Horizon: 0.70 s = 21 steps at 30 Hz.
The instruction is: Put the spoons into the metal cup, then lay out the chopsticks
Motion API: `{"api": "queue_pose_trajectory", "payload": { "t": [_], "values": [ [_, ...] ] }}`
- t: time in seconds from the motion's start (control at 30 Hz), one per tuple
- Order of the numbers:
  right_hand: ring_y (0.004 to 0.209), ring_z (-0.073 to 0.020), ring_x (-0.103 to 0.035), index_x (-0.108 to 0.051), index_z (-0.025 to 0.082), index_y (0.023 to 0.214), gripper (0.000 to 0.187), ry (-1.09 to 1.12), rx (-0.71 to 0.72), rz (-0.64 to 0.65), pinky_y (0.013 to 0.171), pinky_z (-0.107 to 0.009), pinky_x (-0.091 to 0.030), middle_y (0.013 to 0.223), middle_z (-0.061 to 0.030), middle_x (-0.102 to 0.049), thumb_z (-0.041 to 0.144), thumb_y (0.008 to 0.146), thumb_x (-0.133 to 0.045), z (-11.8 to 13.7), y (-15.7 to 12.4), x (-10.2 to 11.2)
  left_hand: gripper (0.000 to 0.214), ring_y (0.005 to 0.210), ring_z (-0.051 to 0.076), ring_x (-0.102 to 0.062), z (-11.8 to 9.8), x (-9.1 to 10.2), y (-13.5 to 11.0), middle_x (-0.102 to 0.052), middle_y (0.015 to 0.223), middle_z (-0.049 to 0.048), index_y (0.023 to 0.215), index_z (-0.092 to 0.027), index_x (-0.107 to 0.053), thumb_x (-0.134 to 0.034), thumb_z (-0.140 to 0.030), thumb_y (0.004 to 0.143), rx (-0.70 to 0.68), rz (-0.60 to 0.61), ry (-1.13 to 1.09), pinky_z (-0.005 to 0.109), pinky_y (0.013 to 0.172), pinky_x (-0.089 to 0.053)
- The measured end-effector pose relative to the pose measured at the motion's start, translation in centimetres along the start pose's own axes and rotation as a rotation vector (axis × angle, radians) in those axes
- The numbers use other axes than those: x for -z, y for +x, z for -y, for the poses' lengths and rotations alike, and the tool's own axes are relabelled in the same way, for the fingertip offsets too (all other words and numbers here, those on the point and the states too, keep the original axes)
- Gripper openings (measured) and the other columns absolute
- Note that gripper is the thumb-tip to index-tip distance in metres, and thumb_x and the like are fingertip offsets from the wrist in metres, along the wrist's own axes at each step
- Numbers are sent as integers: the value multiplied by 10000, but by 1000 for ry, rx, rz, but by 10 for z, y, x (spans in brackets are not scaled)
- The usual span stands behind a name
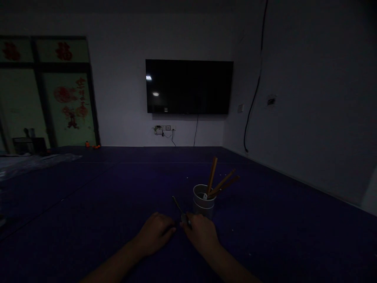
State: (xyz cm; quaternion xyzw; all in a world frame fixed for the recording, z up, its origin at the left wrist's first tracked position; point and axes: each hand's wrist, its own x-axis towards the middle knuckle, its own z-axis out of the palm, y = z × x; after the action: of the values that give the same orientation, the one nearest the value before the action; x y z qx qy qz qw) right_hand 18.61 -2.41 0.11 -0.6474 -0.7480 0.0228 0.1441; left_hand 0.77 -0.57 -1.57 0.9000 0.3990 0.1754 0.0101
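Note:
Low over the dark blue surface, my right hand (pixel 202 232) has its thumb and fingers closed on the wider grey end of a spoon (pixel 177 204). The spoon's thin handle points away and to the left. My left hand (pixel 154 232) is just left of it, fingers curled and the thumb close to the index finger; whatever may be between them is hidden in the dark. Right behind my right hand stands a grey metal cup (pixel 203 202), its lower part partly covered by the hand. Several wooden chopsticks (pixel 221 183) lean out of the cup to the right.
The dark blue surface (pixel 118 196) stretches to the far wall, with small pale specks on it. A television (pixel 190 87) hangs there above sockets and cables. Crumpled clear plastic (pixel 38 163) and small orange things (pixel 96 147) lie at the left. A wall closes the right side.

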Motion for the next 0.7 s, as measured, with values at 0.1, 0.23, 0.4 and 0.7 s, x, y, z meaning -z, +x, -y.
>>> {"api": "queue_pose_trajectory", "payload": {
  "t": [0.1,0.23,0.4,0.7],
  "values": [
    [856,-239,-670,-670,211,992,251,-2,1,-6,681,-288,-448,928,-101,-712,362,877,-506,0,0,-1,200,812,161,-623,1,-1,0,-691,885,29,899,-211,-621,-431,-272,886,-13,-2,-14,270,737,-422],
    [863,-243,-669,-666,211,1004,262,9,-6,-14,687,-291,-447,919,-96,-714,377,871,-512,-1,1,-4,210,820,164,-623,0,-1,0,-691,889,34,910,-211,-621,-420,-270,890,-12,-10,-5,273,743,-420],
    [873,-245,-668,-667,213,1011,281,6,-23,-5,698,-292,-449,916,-100,-714,401,866,-517,-2,2,-5,213,833,167,-620,-1,0,0,-686,907,35,897,-209,-622,-419,-275,889,-8,7,1,274,744,-416],
    [885,-237,-666,-678,212,985,276,2,-44,-2,709,-282,-448,905,-93,-715,392,864,-506,-1,3,-5,219,841,161,-621,1,0,0,-688,909,28,927,-218,-623,-414,-274,891,-22,6,-7,269,754,-420]
  ]
}}
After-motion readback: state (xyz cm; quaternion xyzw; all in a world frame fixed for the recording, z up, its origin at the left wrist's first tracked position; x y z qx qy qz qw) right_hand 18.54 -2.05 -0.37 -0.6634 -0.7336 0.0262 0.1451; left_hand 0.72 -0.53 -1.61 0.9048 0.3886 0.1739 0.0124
